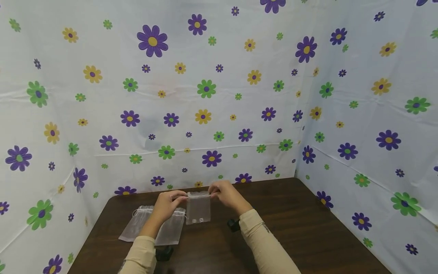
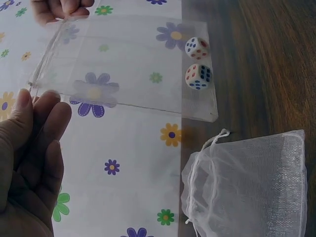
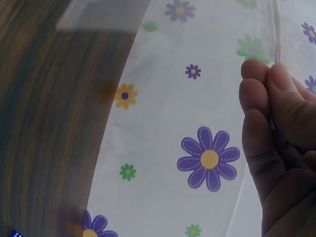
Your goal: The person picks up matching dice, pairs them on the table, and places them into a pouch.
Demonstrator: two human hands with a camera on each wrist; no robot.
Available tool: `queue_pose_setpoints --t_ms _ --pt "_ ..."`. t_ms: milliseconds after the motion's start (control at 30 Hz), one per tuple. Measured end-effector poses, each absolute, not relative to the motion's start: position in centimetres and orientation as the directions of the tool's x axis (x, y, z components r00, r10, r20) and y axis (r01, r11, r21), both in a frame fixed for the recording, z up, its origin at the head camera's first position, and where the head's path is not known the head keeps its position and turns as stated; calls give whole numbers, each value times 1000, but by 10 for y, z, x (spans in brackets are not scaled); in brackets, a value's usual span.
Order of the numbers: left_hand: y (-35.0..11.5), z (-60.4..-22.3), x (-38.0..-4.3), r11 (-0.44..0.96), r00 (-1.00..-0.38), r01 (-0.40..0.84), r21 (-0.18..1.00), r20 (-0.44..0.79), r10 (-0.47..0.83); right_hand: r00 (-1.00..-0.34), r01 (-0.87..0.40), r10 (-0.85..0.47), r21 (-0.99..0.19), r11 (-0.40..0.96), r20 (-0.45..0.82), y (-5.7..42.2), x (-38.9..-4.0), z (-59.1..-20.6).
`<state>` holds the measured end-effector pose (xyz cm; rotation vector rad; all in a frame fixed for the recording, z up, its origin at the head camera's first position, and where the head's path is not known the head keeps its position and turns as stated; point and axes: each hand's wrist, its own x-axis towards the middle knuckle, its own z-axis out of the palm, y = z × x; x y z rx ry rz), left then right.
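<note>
A sheer white drawstring pouch [image 1: 198, 207] hangs upright between my two hands, its gathered top edge uppermost. Two white dice [image 2: 198, 76] with coloured dots lie at its bottom, visible through the mesh. My left hand [image 1: 166, 205] pinches the drawstring at one top corner between thumb and fingers. At the opposite corner my right hand [image 1: 228, 195] pinches the string the same way; in the right wrist view its thumb and fingertips [image 3: 254, 69] meet at the cord. Below and left, other sheer pouches [image 1: 169, 232] lie flat on the table, partly behind my left forearm.
The dark brown wooden table [image 1: 273, 228] extends around and to the right of the hands. A white flower-print cloth [image 1: 232, 125] stands as a wall along its back and sides. Black wrist devices [image 1: 164, 253] sit under both forearms.
</note>
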<state>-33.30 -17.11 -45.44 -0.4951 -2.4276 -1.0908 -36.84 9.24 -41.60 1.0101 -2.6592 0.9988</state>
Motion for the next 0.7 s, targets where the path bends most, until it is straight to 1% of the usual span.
queue_pose_setpoints --t_ms 133,267,700 --pt "-170 -455 -334 610 -832 502 613 536 146 -778 -616 -541 -554 560 319 96 -370 -416" --pt "-170 -456 -334 608 -830 504 614 540 144 -765 -636 -547 -535 557 341 100 -372 -417" --pt "-169 -453 -332 667 -858 454 591 490 150 -761 -648 -526 -501 575 380 110 -376 -416"
